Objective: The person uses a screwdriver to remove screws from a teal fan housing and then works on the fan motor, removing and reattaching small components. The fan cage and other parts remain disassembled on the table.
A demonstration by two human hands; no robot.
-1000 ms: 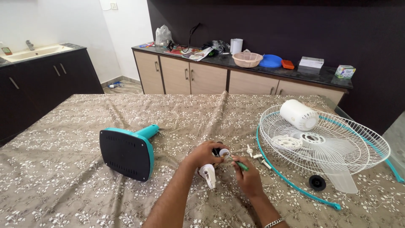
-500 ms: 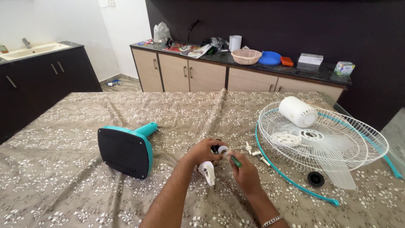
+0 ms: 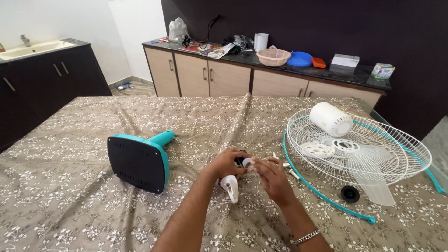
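Observation:
My left hand (image 3: 227, 163) grips a small white fan part (image 3: 230, 187) with a black round piece at its top, held just above the flowered tablecloth (image 3: 70, 196). My right hand (image 3: 273, 179) meets it from the right, its fingertips pinched at the white knob on that part; whether it holds something small I cannot tell. A teal fan base (image 3: 138, 161) with a black underside lies tipped on its side to the left. To the right lies a white wire fan guard (image 3: 368, 147) with a white motor housing (image 3: 331, 119) and clear blades on it.
A teal guard ring (image 3: 322, 196) curves beside the wire guard, with a black round cap (image 3: 349, 193) and small white screws (image 3: 291, 171) near it. Behind the table runs a counter (image 3: 280, 65) with a basket, a blue plate and boxes. A sink cabinet stands far left.
The view has shifted slightly. My right hand has moved up and closer to the left hand, its fingers now at the top of the white part.

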